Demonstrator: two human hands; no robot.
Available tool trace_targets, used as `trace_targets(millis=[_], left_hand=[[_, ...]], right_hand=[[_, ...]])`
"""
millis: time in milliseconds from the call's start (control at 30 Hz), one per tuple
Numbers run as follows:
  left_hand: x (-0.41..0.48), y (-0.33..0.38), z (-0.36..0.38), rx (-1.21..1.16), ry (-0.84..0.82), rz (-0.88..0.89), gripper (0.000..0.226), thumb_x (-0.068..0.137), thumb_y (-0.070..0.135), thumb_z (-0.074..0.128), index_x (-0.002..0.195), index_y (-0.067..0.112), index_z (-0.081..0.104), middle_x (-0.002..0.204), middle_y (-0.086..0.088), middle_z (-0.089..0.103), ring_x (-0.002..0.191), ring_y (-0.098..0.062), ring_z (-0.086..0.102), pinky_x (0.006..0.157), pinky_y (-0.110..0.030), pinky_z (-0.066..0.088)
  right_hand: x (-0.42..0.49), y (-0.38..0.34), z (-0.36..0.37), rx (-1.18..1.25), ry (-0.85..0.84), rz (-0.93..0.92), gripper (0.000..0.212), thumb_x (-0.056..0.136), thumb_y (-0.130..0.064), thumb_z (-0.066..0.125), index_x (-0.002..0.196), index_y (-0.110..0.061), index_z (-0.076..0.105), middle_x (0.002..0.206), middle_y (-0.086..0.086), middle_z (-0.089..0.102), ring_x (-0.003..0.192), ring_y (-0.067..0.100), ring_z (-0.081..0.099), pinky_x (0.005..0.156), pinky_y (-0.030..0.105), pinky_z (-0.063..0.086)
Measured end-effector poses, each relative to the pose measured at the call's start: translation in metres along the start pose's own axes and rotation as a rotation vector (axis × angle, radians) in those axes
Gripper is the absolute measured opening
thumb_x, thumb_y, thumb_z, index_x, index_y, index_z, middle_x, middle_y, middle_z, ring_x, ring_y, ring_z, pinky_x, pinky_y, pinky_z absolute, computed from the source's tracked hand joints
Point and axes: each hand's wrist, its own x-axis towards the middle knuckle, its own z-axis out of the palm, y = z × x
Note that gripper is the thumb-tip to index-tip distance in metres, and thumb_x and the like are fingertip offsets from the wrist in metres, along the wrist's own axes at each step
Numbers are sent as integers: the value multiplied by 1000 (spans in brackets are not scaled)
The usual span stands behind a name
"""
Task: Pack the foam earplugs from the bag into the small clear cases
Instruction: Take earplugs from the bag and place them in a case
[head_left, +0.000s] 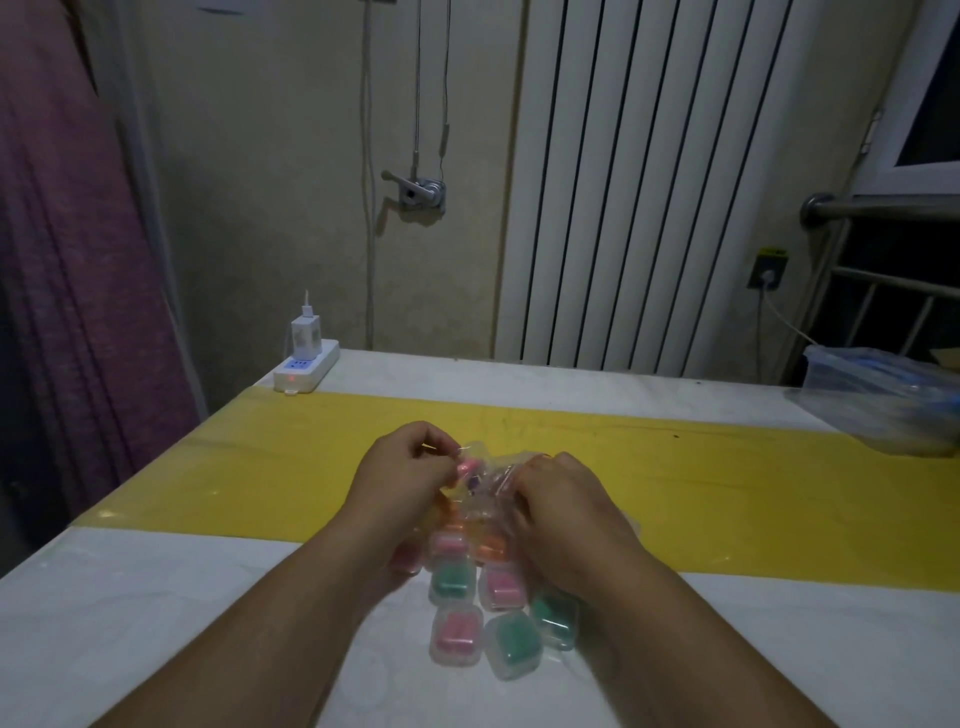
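Note:
A crinkled clear plastic bag (480, 480) with coloured foam earplugs inside lies on the table between my hands. My left hand (402, 467) pinches its left edge with curled fingers, close to a pink earplug (466, 466). My right hand (563, 506) grips the bag's right side from above. Just in front of my wrists sit several small clear cases holding earplugs: a pink one (456, 635), a green one (514, 643), another green one (453, 581) and orange ones (488, 548) partly hidden under the bag.
The table (156, 623) is white with a yellow band (260, 467) across it. A white power strip with a charger (306, 364) sits at the far left corner. A larger plastic bag (893, 400) lies at the right edge. A radiator (649, 182) stands behind.

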Motion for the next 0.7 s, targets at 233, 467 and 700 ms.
trace_targets(millis=[233,467,700], left_hand=[[-6,0,4,-56,-24,77,10,81,-4,72,85,-1,64,61,-2,62,43,0,52,40,-13,41],[-2,0,4,-23,-22,134,12,82,7,75,85,0,67,73,-12,70,54,-7,61,48,-20,51],[1,-3,2,6,-33,131,9,85,10,72,78,7,66,62,3,67,54,-9,60,56,-24,52]], right_hand=[[0,5,5,126,29,92,20,89,-40,49,104,-35,61,99,-3,57,99,20,53,81,35,47],[3,4,-2,194,85,15,22,84,-37,45,90,-35,66,101,-12,65,95,16,54,86,38,48],[12,14,14,255,38,8,31,82,-33,36,94,-28,65,97,-7,65,90,18,59,77,41,53]])
